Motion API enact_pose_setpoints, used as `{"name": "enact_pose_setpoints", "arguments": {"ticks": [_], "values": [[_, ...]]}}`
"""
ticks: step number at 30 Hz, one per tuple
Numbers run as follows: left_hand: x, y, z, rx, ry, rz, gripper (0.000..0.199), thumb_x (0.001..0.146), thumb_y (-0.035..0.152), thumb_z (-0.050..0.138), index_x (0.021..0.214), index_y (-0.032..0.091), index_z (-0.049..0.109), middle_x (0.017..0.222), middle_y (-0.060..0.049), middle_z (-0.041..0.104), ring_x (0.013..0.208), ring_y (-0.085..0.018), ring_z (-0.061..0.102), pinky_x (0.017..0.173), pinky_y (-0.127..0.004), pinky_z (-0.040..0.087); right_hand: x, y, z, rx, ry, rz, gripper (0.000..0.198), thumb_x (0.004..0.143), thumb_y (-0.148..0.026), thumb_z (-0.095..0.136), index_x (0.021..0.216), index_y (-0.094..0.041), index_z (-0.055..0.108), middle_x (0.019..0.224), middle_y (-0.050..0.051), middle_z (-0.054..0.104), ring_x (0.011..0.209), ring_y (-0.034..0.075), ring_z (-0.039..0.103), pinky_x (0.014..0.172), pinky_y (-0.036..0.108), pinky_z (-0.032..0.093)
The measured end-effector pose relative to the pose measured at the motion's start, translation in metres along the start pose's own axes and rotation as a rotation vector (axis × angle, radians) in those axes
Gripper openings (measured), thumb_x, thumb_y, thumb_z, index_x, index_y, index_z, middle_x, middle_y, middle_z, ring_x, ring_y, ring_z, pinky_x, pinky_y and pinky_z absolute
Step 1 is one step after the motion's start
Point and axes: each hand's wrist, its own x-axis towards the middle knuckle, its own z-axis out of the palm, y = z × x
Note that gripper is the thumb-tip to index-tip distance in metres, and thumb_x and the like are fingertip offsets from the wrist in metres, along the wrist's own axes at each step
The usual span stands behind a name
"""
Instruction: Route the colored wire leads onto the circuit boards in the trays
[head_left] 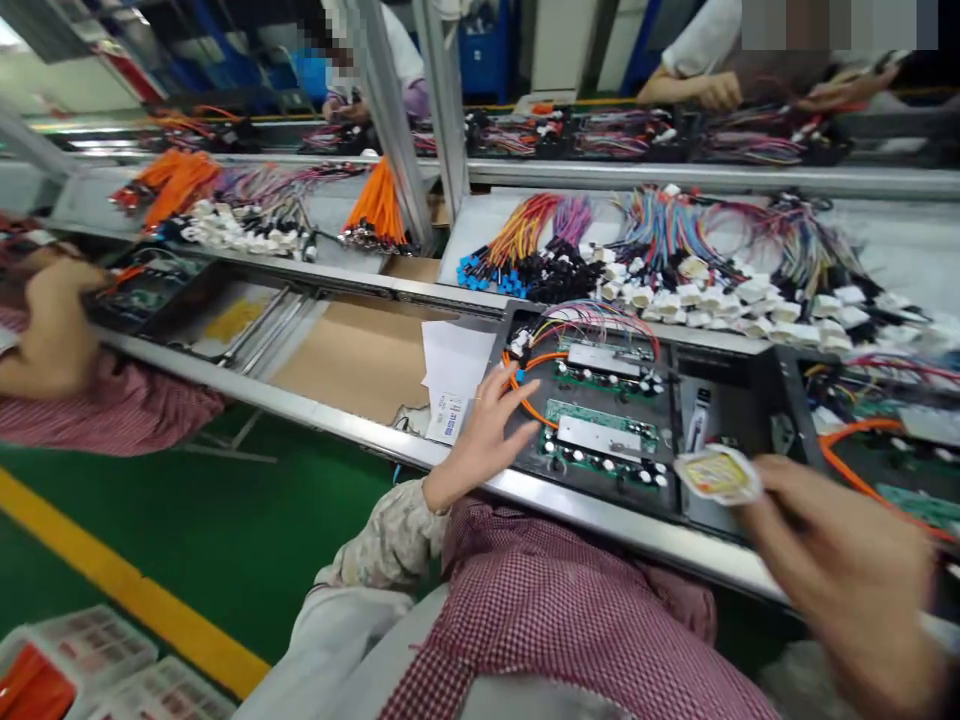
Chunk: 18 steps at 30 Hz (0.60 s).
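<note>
My left hand [487, 430] lies with its fingers spread over the left edge of a black tray [517, 460], beside orange wires [534, 408] and a small blue connector [519, 376]. Two green circuit boards with silver metal bars, an upper board [551, 368] and a lower board [553, 412], sit in this tray. Thin coloured wires [600, 312] arch over the upper one. My right hand [840, 560], blurred, pinches a small white-edged piece with a yellow face [718, 474] above the tray's right compartment; its exact kind is unclear.
Wire bundles with white connectors [787, 312] and blue connectors [487, 275] lie on the shelf behind. Another tray [795, 400] adjoins at right. White papers [461, 365] and cardboard [360, 355] lie left. A co-worker's arm [52, 330] is far left; others work across the line.
</note>
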Motion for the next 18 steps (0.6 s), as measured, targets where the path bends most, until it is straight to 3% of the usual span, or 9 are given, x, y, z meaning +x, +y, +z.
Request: {"name": "enact_pose_setpoints", "arguments": {"ticks": [2,4,6,9,13,16,18], "values": [[0.003,0.013,0.006,-0.272,-0.23,0.094,0.07,0.088,0.037,0.072,0.152,0.031,0.043,0.166,-0.01,0.029,0.154,-0.033,0.024,0.123,-0.057,0.025,-0.002,-0.023,0.029,0.252,-0.128,-0.022,0.03,0.1,-0.035,0.049,0.086,-0.023,0.072,0.075,0.005,0.074,0.059,0.016,0.067,0.055,0.026,0.052],[0.006,0.022,0.013,-0.468,-0.341,0.099,0.053,0.092,0.042,0.068,0.141,0.027,0.057,0.161,-0.011,0.039,0.15,-0.031,0.033,0.123,-0.055,0.027,0.001,-0.037,0.052,0.422,-0.274,0.075,0.031,0.1,-0.033,0.045,0.088,-0.022,0.072,0.072,0.003,0.073,0.057,0.015,0.066,0.056,0.025,0.052],[0.01,0.024,0.018,-0.623,-0.289,-0.007,0.034,0.098,0.042,0.057,0.121,0.022,0.07,0.145,-0.014,0.058,0.138,-0.029,0.051,0.118,-0.052,0.038,0.005,-0.038,0.067,0.474,-0.373,0.223,0.031,0.099,-0.033,0.046,0.088,-0.022,0.073,0.071,0.001,0.073,0.058,0.015,0.066,0.055,0.024,0.05],[0.02,0.016,0.019,-0.825,-0.213,-0.221,0.034,0.098,0.045,0.056,0.108,0.016,0.072,0.108,-0.013,0.075,0.102,-0.022,0.071,0.087,-0.037,0.06,0.012,-0.025,0.076,0.445,-0.432,0.32,0.028,0.097,-0.037,0.053,0.088,-0.024,0.075,0.079,0.002,0.076,0.066,0.016,0.069,0.059,0.026,0.049],[0.037,0.001,0.008,-0.843,-0.183,-0.348,0.035,0.087,0.047,0.071,0.102,0.015,0.071,0.095,-0.009,0.074,0.077,-0.015,0.069,0.058,-0.021,0.058,0.026,-0.015,0.081,0.393,-0.406,0.247,0.03,0.098,-0.037,0.051,0.087,-0.024,0.076,0.082,0.004,0.073,0.073,0.017,0.066,0.065,0.028,0.047],[0.048,-0.008,-0.007,-0.762,-0.149,-0.383,0.032,0.085,0.043,0.072,0.101,0.016,0.073,0.097,-0.007,0.073,0.075,-0.013,0.069,0.052,-0.019,0.058,0.037,-0.014,0.086,0.304,-0.43,0.255,0.038,0.099,-0.04,0.048,0.075,-0.022,0.07,0.068,0.001,0.067,0.058,0.014,0.059,0.054,0.026,0.038],[0.052,-0.014,-0.018,-0.741,-0.129,-0.376,0.03,0.088,0.041,0.07,0.105,0.017,0.073,0.097,-0.007,0.072,0.08,-0.015,0.071,0.052,-0.018,0.059,0.041,-0.012,0.093,0.186,-0.341,0.314,0.042,0.099,-0.046,0.048,0.07,-0.022,0.065,0.057,-0.001,0.061,0.048,0.012,0.053,0.049,0.026,0.032]]}}
